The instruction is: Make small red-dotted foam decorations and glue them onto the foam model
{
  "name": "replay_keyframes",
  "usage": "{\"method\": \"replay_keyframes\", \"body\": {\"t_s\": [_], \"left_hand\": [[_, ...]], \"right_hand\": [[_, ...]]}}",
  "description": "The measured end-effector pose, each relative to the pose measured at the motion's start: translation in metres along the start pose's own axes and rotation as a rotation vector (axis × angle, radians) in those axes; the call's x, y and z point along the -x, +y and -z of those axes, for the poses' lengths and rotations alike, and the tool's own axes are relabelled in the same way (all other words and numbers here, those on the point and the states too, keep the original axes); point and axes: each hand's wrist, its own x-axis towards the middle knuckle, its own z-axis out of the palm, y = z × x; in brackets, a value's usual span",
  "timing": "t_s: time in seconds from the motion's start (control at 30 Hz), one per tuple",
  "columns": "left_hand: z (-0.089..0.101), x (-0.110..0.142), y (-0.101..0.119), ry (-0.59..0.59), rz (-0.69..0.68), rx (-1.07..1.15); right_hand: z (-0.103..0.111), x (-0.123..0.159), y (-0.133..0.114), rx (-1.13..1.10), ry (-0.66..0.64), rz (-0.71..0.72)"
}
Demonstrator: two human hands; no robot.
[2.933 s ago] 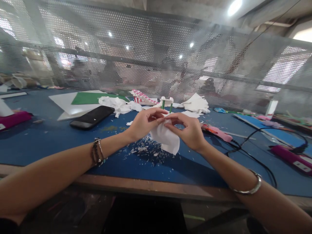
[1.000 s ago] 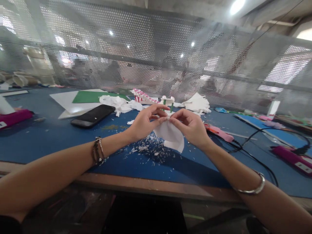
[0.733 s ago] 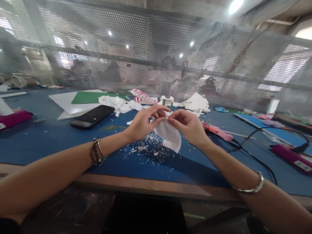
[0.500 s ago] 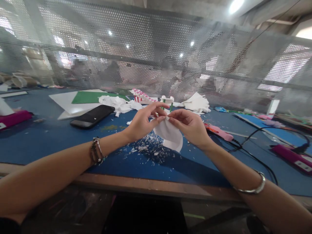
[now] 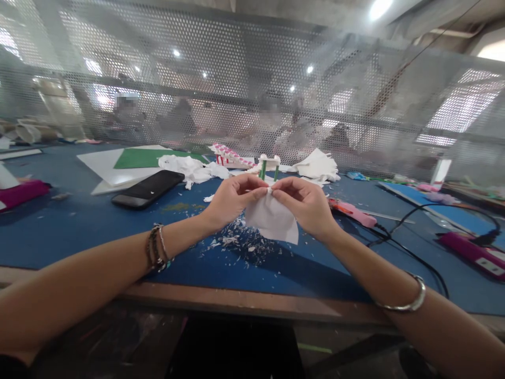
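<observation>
Left hand [image 5: 229, 202] is pinching the top of a thin white sheet [image 5: 272, 220] between thumb and fingers, and the right hand [image 5: 310, 205] is doing the same right beside it, fingertips nearly meeting. The sheet is hanging down over the blue tabletop [image 5: 90, 231] by a mess of white scraps [image 5: 230, 240]; can't really tell if its bottom edge is touching. A black phone [image 5: 152, 189] is lying off to the left, and a pink corded tool [image 5: 360, 215] is sitting to the right.
</observation>
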Motion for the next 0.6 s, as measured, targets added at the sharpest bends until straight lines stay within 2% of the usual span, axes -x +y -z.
{"method": "replay_keyframes", "body": {"t_s": [0.13, 0.4, 0.6], "left_hand": [[-0.001, 0.003, 0.001, 0.031, -0.067, -0.058], [-0.004, 0.009, 0.007, 0.092, -0.263, -0.419], [-0.006, 0.012, 0.008, 0.066, -0.351, -0.487]], "right_hand": [[0.0, 0.001, -0.001, 0.061, 0.019, 0.081], [-0.002, 0.004, 0.005, 0.131, 0.041, 0.176], [-0.003, 0.007, 0.003, 0.17, 0.072, 0.233]]}}
